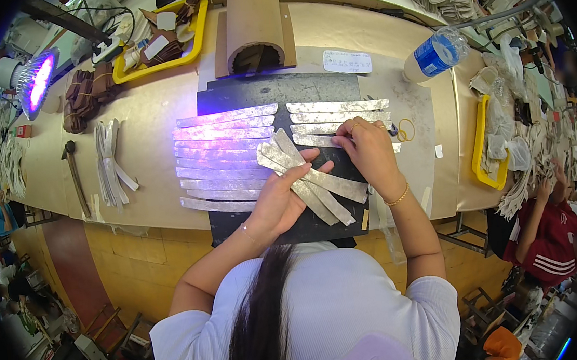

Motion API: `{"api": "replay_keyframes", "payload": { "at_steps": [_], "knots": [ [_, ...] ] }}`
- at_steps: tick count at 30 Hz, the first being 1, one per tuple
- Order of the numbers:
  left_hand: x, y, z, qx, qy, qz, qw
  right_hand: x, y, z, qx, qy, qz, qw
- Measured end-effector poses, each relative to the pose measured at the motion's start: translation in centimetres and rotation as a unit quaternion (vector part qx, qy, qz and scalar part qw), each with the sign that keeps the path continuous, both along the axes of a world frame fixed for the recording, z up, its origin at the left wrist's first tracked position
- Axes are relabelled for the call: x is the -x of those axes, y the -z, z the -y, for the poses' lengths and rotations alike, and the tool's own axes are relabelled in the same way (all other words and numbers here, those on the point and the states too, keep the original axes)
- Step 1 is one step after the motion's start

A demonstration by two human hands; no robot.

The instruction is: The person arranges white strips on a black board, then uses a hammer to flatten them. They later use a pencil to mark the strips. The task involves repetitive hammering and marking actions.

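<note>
Several thin silvery strips (pixel 313 181) lie fanned and crossed in my left hand (pixel 280 198), whose thumb is over them and fingers beneath. My right hand (pixel 370 147) bends over the right column, its thumb and fingertips pinched at a silvery strip (pixel 314 141); the hand partly hides that strip. Above it, more strips (pixel 337 107) form neat rows on the black mat (pixel 227 226). A longer column of similar strips (pixel 222 164) fills the mat's left side, lit purple-white by the lamp.
At left are a lit lamp (pixel 38 82), a hammer (pixel 75 178), a strip bundle (pixel 110 161), brown bundles (pixel 82 98) and a yellow tray (pixel 199 33). A thick brown tube (pixel 254 18) stands behind the mat. Rightward are yellow rubber bands (pixel 405 130), a bottle (pixel 434 54) and another yellow tray (pixel 483 135).
</note>
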State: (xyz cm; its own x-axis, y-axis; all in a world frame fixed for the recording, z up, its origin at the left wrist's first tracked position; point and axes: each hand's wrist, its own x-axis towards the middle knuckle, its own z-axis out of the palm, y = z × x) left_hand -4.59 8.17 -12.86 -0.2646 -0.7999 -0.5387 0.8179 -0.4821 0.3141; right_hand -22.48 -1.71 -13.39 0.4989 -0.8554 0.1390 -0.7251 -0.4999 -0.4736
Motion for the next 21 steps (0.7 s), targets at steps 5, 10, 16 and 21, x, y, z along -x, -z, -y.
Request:
{"api": "replay_keyframes", "payload": {
  "at_steps": [5, 10, 16, 21],
  "knots": [
    [-0.1, 0.2, 0.3, 0.007, -0.004, 0.001, 1.000, -0.1, 0.0, 0.0, 0.024, 0.006, -0.016, 1.000],
    [-0.2, 0.2, 0.4, 0.006, -0.009, 0.004, 1.000, -0.2, 0.3, -0.1, 0.092, 0.012, -0.044, 0.995],
    [-0.2, 0.7, 0.1, 0.007, -0.020, -0.006, 1.000, -0.8, -1.4, -1.5, 0.151, 0.065, 0.016, 0.986],
    [-0.2, 0.8, -0.2, 0.015, -0.019, 0.001, 1.000, -0.6, -2.5, -4.0, -0.252, 0.031, 0.186, 0.949]
  ]
}}
